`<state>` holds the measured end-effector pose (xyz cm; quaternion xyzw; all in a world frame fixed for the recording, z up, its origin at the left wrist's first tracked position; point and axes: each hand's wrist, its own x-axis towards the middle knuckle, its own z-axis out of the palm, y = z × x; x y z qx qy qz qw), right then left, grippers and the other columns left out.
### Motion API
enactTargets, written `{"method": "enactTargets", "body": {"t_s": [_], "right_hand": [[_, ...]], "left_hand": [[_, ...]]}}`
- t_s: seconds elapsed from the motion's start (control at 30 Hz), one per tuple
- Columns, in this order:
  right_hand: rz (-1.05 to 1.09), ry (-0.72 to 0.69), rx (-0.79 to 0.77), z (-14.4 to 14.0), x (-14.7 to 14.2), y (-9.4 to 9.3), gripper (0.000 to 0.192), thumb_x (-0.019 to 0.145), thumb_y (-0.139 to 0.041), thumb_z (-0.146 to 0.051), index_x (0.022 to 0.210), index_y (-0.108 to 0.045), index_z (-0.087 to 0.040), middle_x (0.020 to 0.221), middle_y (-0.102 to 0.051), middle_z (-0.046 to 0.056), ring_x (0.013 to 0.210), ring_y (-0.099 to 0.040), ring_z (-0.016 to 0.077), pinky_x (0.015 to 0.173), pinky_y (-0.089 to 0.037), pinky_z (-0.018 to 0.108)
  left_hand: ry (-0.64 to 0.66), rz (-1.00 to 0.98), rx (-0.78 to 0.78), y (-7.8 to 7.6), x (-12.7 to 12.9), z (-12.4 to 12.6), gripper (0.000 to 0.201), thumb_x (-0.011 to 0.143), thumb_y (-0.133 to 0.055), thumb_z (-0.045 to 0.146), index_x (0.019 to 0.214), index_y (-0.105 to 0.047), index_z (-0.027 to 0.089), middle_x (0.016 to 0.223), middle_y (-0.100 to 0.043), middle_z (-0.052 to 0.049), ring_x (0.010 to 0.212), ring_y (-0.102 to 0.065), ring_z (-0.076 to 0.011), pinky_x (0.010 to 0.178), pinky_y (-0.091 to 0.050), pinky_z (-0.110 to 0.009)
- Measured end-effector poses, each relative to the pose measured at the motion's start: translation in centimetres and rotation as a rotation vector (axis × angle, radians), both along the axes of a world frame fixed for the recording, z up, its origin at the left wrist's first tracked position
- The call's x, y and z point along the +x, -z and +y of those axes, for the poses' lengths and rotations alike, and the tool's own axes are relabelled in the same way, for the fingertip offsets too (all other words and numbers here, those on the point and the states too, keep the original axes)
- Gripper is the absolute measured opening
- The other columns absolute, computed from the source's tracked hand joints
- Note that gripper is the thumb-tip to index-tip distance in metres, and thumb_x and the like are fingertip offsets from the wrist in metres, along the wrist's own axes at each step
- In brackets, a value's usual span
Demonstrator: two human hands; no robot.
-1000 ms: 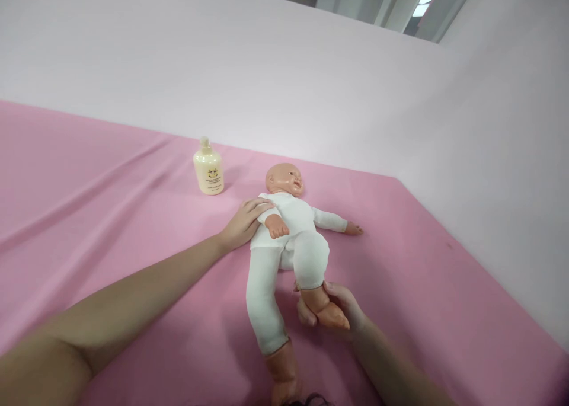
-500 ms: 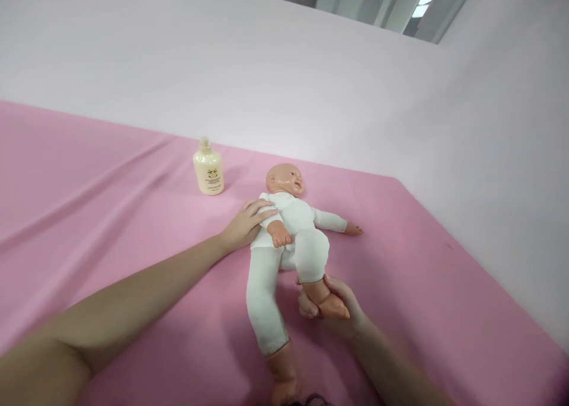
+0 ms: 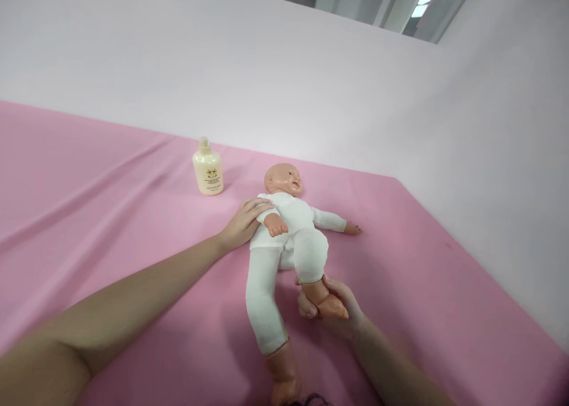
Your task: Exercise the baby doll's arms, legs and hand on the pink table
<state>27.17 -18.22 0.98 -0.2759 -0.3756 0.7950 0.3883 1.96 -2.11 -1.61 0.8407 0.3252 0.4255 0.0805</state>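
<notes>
While doll (image 3: 284, 228) lies supine | left hand (image 3: 242, 222) flat on shoulder | right hand (image 3: 333, 308) seemingly gripping foot

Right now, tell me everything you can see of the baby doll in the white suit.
The bald plastic-skinned baby doll in a white cloth suit lies face up on the pink cloth-covered table, head toward the wall. One arm stretches sideways; the other bends over its chest. The left hand rests on its shoulder. The right hand grips the foot of its raised, bent leg; the other leg lies straight.
</notes>
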Motion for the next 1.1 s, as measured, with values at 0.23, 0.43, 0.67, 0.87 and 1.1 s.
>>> {"method": "enactTargets", "body": {"t_s": [0.23, 0.43, 0.67, 0.87, 1.1], "right_hand": [[-0.013, -0.199, 0.025, 0.14, 0.43, 0.0, 0.053, 0.078, -0.052, -0.057, 0.101, -0.061, -0.01, 0.059, -0.062, 0.003, 0.053, -0.05, 0.0133, 0.058, -0.032, 0.029], [0.068, -0.443, -0.074, 0.1, 0.68, 0.5, 0.06, 0.071, -0.058, -0.056, 0.109, -0.057, -0.01, 0.074, -0.072, 0.01, 0.061, -0.062, 0.0189, 0.061, -0.04, 0.03], [0.124, -0.439, -0.04, 0.23, 0.63, 0.7, 0.059, 0.073, -0.056, -0.054, 0.112, -0.058, -0.01, 0.073, -0.072, 0.008, 0.061, -0.062, 0.0181, 0.059, -0.04, 0.028], [0.037, -0.262, 0.041, 0.45, 0.47, 0.26, 0.053, 0.08, -0.051, -0.055, 0.106, -0.06, -0.01, 0.065, -0.063, 0.003, 0.054, -0.052, 0.0131, 0.057, -0.033, 0.027], [-0.008, -0.136, 0.008, 0.45, 0.19, 0.2, 0.046, 0.083, -0.05, -0.053, 0.098, -0.062, -0.011, 0.062, -0.061, 0.003, 0.058, -0.051, 0.014, 0.062, -0.03, 0.03]], "left_hand": [[-0.015, -0.022, -0.029, -0.15, 0.07, 0.17, 0.036, 0.097, -0.033, 0.023, 0.127, -0.053, 0.025, 0.133, -0.054, -0.007, 0.127, -0.045, -0.0216, 0.109, -0.034, -0.043], [-0.047, -0.063, -0.039, -0.22, 0.17, 0.47, 0.034, 0.098, -0.036, 0.026, 0.129, -0.05, 0.024, 0.131, -0.057, -0.007, 0.123, -0.048, -0.0221, 0.107, -0.035, -0.043], [-0.018, -0.017, 0.003, -0.17, 0.07, 0.38, 0.037, 0.097, -0.033, 0.02, 0.128, -0.051, 0.024, 0.133, -0.054, -0.007, 0.126, -0.046, -0.0215, 0.108, -0.035, -0.043], [0.004, 0.036, 0.073, -0.17, 0.22, -0.01, 0.04, 0.094, -0.035, 0.014, 0.128, -0.053, 0.024, 0.133, -0.053, -0.009, 0.126, -0.045, -0.0224, 0.107, -0.036, -0.044], [0.031, 0.087, 0.142, -0.12, 0.29, -0.17, 0.039, 0.095, -0.037, 0.015, 0.129, -0.053, 0.025, 0.131, -0.054, -0.01, 0.127, -0.044, -0.0237, 0.106, -0.037, -0.047]]}}
